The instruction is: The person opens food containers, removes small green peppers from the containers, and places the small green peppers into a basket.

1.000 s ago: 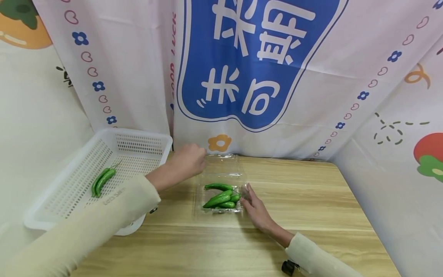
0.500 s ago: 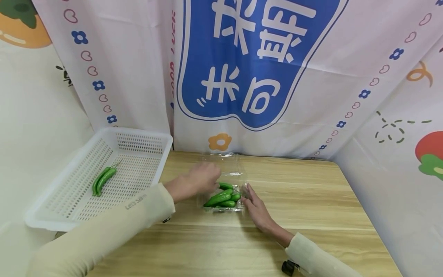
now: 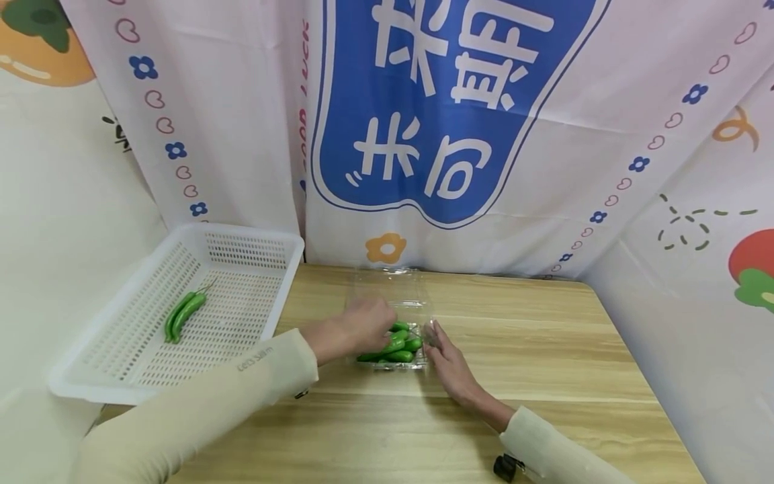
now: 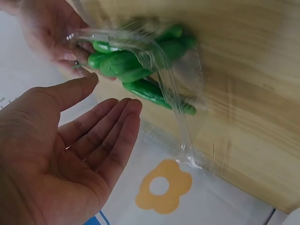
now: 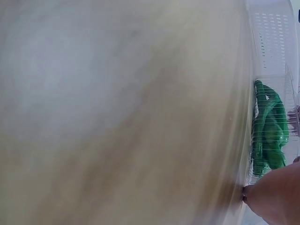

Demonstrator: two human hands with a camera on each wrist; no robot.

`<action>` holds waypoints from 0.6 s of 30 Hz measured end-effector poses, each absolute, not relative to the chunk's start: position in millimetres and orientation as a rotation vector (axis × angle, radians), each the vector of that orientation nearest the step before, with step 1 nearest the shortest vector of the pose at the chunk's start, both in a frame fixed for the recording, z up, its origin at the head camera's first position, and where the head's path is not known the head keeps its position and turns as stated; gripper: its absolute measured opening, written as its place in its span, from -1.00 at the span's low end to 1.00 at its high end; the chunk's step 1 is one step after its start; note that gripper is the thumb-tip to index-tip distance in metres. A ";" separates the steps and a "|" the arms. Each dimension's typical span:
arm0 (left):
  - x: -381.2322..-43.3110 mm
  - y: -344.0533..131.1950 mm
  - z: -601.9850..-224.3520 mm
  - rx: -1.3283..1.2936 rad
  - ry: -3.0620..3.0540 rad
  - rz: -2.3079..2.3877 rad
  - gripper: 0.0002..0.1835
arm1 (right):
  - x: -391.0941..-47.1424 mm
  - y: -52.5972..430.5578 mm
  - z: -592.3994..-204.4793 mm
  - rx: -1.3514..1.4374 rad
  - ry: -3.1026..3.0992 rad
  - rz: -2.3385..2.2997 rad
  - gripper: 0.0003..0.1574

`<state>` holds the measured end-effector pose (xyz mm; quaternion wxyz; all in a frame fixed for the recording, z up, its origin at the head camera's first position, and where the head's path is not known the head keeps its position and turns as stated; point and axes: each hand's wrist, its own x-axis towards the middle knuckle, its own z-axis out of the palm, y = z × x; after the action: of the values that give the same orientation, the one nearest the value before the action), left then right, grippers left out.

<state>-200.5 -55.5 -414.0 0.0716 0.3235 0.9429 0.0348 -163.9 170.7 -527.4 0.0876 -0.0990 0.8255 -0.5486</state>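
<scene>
A clear hinged plastic box (image 3: 417,365) stands on the table with its lid (image 3: 387,286) laid back towards the wall. Several green chili peppers (image 3: 399,345) lie inside, one across the others. My left hand (image 3: 366,325) is over the box's left part, hiding some peppers. In the left wrist view that left hand (image 4: 89,150) has nothing between its relaxed fingers and its thumb, which stands apart. My right hand (image 3: 450,368) holds the box at its right edge, fingers and thumb at the plastic rim.
A white perforated basket (image 3: 284,269) stands left of the box, with two green chili peppers (image 3: 185,314) inside. A printed cloth (image 3: 338,235) hangs behind the wooden table (image 3: 514,336). My left sleeve passes over the basket's front corner.
My left hand has moved right and slightly down, from beside the lid to over the peppers. My right hand keeps its place at the box's edge.
</scene>
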 end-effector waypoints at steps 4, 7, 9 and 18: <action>-198.4 -50.9 -417.0 0.990 2.839 0.056 -0.67 | -164.2 170.6 -526.5 -0.305 2.471 -1.624 -0.17; -196.2 -47.5 -420.3 1.007 2.845 0.044 -0.71 | -163.9 170.5 -525.6 -0.300 2.467 -1.631 -0.16; -194.8 -45.8 -423.0 1.007 2.845 0.057 -0.73 | -164.2 170.4 -525.7 -0.299 2.470 -1.628 -0.16; -190.2 -40.6 -433.9 0.990 2.877 -0.027 -0.67 | -164.4 170.3 -526.8 -0.301 2.494 -1.602 -0.16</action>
<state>-190.2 -40.6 -433.9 0.0496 0.3250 0.9444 -0.0090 -164.4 170.3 -526.8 0.0810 -0.1007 0.8343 -0.5359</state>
